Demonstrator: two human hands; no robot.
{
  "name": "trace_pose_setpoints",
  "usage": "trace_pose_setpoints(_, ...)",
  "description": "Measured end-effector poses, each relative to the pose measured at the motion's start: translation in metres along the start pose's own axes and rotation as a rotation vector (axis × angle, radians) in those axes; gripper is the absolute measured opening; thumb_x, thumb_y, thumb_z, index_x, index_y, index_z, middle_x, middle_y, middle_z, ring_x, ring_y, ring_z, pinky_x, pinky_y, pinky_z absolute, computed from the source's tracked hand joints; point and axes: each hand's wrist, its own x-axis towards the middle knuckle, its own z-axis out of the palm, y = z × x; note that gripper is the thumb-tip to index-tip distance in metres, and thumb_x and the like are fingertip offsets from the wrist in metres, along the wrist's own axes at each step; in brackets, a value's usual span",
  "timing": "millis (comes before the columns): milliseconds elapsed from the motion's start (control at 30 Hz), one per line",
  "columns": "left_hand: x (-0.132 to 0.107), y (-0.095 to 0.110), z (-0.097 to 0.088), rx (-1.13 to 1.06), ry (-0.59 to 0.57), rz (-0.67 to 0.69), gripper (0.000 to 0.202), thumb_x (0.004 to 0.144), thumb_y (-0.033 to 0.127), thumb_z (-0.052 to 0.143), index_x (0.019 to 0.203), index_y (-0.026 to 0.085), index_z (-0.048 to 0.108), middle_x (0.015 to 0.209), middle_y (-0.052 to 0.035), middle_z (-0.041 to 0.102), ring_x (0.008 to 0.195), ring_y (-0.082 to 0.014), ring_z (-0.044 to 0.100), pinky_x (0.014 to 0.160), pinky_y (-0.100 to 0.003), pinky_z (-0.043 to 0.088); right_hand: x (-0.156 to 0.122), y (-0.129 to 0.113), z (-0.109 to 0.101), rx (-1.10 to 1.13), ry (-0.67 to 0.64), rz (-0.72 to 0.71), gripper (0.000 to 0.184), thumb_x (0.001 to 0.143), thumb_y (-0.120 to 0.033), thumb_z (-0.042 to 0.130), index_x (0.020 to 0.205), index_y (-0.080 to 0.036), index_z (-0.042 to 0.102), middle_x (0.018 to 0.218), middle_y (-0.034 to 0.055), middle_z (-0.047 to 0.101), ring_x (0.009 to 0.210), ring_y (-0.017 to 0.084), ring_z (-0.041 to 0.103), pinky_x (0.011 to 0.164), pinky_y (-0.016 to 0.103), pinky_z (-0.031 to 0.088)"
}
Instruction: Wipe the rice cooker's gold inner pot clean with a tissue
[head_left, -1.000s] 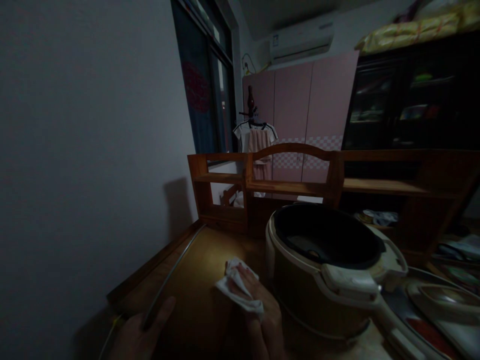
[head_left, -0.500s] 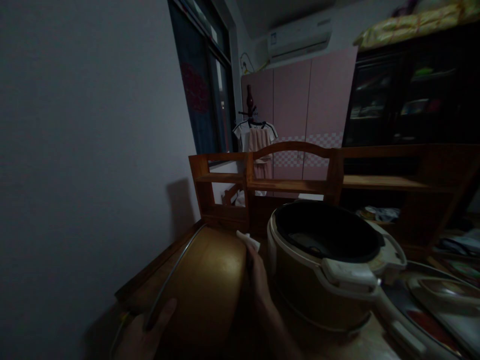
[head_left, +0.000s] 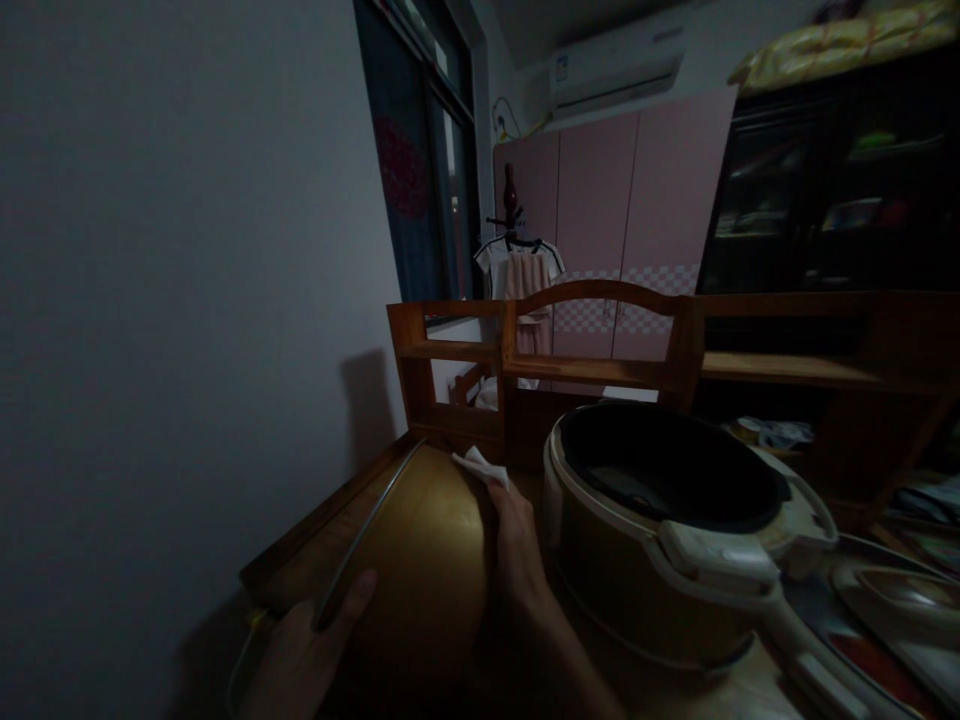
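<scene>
A gold-coloured inner pot (head_left: 420, 540) lies tilted on its side on the wooden desk, its silver rim facing left. My left hand (head_left: 307, 640) grips that rim at the lower left, with the thumb over the gold outer wall. My right hand (head_left: 516, 540) is closed on a white tissue (head_left: 482, 467) and presses it against the pot's right end, near the upper edge. Some of the fingers are hidden behind the pot. Just right of this hand stands a rice cooker (head_left: 630, 580) with its dark well open at the top.
The cooker's lid (head_left: 892, 600) lies swung out at the lower right. A wooden shelf rack (head_left: 600, 370) runs along the back of the desk. The white wall (head_left: 187, 300) is close on the left. A pale cord (head_left: 238, 660) hangs by my left hand.
My right hand has moved the tissue slightly up and left over the pot's edge, showing more of it. My left hand keeps its hold on the rim. The view has shifted slightly.
</scene>
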Motion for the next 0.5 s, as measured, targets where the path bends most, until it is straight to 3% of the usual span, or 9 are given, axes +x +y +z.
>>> trace_pose_setpoints(133, 0.002, -0.006, 0.005, -0.114, -0.037, -0.073, 0.051, 0.077, 0.070, 0.057, 0.083, 0.023, 0.074, 0.081, -0.0062, 0.079, 0.099, -0.0370, 0.075, 0.086, -0.040, 0.062, -0.006, -0.006, -0.002, -0.094, -0.069, -0.121, 0.042, 0.106, -0.039, 0.040, 0.142, -0.034, 0.061, 0.152, -0.0024, 0.054, 0.144, 0.022, 0.044, 0.123, 0.040, 0.028)
trace_pose_setpoints(300, 0.009, -0.013, 0.006, -0.164, -0.081, -0.214, 0.061, 0.071, 0.077, 0.058, 0.088, 0.021, 0.075, 0.098, -0.0103, 0.080, 0.121, -0.0411, 0.066, 0.110, -0.047, 0.047, -0.015, 0.004, -0.001, -0.176, -0.093, -0.247, 0.045, 0.105, -0.034, 0.036, 0.141, -0.036, 0.063, 0.152, -0.0034, 0.054, 0.148, 0.022, 0.038, 0.127, 0.042, 0.016)
trace_pose_setpoints(500, 0.010, -0.007, 0.004, -0.126, -0.039, -0.244, 0.072, 0.079, 0.079, 0.051, 0.108, 0.018, 0.075, 0.099, -0.0135, 0.080, 0.117, -0.0415, 0.067, 0.106, -0.051, 0.049, -0.022, 0.008, 0.008, -0.114, -0.160, -0.325, 0.044, 0.096, -0.027, 0.041, 0.124, -0.035, 0.075, 0.136, -0.0024, 0.067, 0.137, 0.022, 0.051, 0.126, 0.042, 0.018)
